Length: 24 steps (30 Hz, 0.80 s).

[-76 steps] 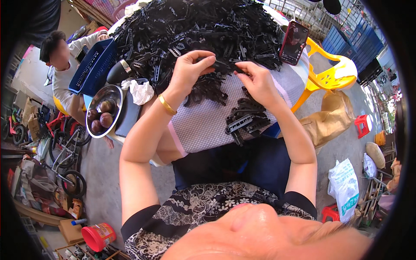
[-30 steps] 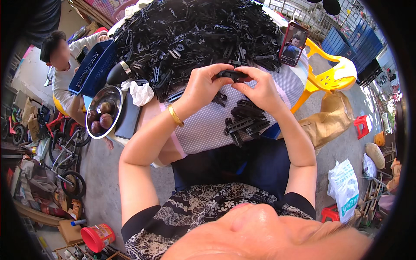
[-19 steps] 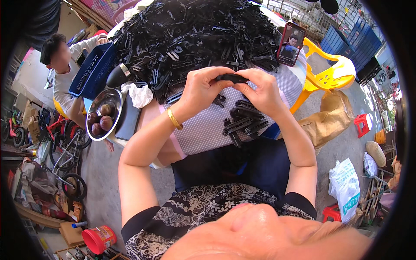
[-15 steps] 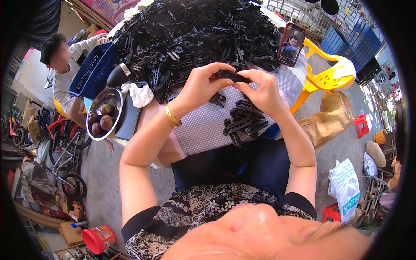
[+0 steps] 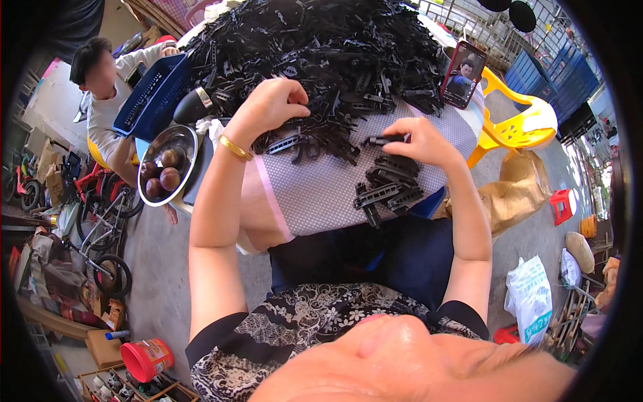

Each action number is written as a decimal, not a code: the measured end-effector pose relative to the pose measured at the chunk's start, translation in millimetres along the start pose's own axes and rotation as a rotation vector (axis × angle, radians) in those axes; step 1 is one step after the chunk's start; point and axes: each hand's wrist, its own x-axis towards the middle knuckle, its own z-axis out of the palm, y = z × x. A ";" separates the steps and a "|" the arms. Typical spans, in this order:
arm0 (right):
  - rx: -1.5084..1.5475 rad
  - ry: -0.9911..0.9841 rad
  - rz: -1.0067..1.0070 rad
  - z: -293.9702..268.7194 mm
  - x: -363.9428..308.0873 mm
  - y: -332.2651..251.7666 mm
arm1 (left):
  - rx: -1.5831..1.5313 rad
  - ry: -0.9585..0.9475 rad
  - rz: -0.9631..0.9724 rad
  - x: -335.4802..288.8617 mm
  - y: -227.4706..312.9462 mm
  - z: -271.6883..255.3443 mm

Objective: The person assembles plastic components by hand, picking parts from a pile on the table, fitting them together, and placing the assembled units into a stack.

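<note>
A: Start at the far left. What's out beyond the left hand?

B: A second person in a grey top [image 5: 107, 107] sits beside a blue plastic crate [image 5: 151, 97]. Nearer the left wrist is a round steel bowl [image 5: 153, 155] with dark round fruit [image 5: 167, 179] in it.

A: And the left hand itself?

B: The left hand [image 5: 268, 107], a gold bangle [image 5: 234, 147] on its wrist, rests at the near edge of the big heap of black plastic clip parts [image 5: 321, 53]. Its fingers [image 5: 295, 100] are curled in loosely; I cannot tell whether they enclose a part.

A: What lies between the two hands?

B: The table [image 5: 315, 194], covered in a white dotted cloth, with a few loose black pieces [image 5: 288, 144] just below the left fingers.

A: The right hand?

B: The right hand [image 5: 418, 141] pinches one short black plastic clip piece [image 5: 382, 140] between thumb and fingertips, its end sticking out to the left of the fingers. It is held just above a small pile of finished black clips [image 5: 388, 191] lying on the cloth under that hand.

A: Further right?

B: A phone with a lit screen [image 5: 462, 75] stands propped up beyond the right fingers, and a yellow plastic chair [image 5: 519, 124] is beside the table.
</note>
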 end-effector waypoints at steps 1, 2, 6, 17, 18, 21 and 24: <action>-0.011 -0.067 -0.106 -2.3 -0.3 0.8 | 0.039 -0.106 -0.047 -0.3 -2.5 1.2; -0.010 -0.068 -0.105 -3.3 -0.3 0.1 | 0.038 -0.106 -0.049 -1.0 -4.5 5.5; 0.011 -0.349 -0.069 -10.2 3.8 -17.8 | 0.280 0.137 0.019 1.7 7.5 27.9; -0.251 0.210 -0.272 44.8 47.5 -10.7 | 0.500 0.240 -0.081 6.0 18.0 60.2; -0.289 0.226 -0.302 46.4 48.4 -8.5 | 0.468 0.258 -0.082 6.0 17.0 60.2; -0.344 0.283 -0.304 47.4 44.5 -5.1 | 0.442 0.296 -0.071 7.0 11.2 62.1; -0.221 0.426 -0.250 41.8 36.8 -9.9 | 0.343 0.372 -0.010 7.5 5.7 55.3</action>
